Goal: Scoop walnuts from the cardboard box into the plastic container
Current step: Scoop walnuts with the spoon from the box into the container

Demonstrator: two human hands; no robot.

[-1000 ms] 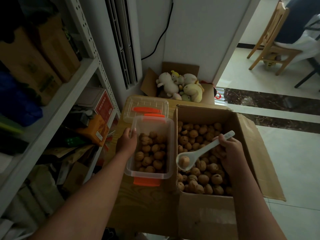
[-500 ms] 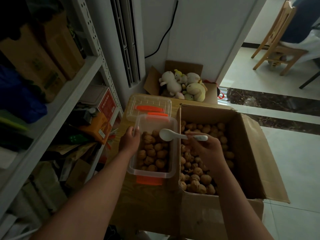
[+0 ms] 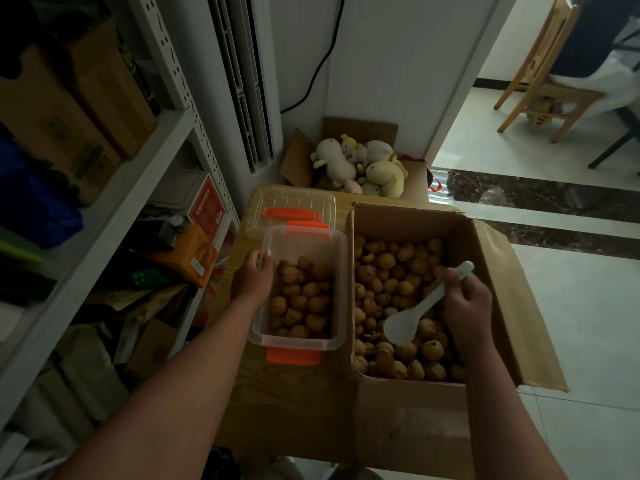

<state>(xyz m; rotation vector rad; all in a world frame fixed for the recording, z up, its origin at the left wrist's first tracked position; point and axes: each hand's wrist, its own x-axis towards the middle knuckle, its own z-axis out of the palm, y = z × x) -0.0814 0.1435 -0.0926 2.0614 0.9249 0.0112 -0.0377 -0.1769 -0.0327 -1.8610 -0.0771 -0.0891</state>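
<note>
item: walnuts (image 3: 398, 282) in cardboard box (image 3: 502, 271); right hand (image 3: 465, 306) grasping white spoon (image 3: 412, 317), left hand (image 3: 251, 280) gripping half-filled plastic container (image 3: 341, 271) wall; advice: dig bowl beneath one nut, lift level.

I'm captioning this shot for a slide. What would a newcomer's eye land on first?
First, the open cardboard box right of centre, heaped with walnuts, where the right hand holds a white spoon over the pile. Next, just left of it, the clear plastic container, partly filled with nuts and gripped at its left wall by the left hand. Behind both, a heap of plush toys sits by the wall.
</note>
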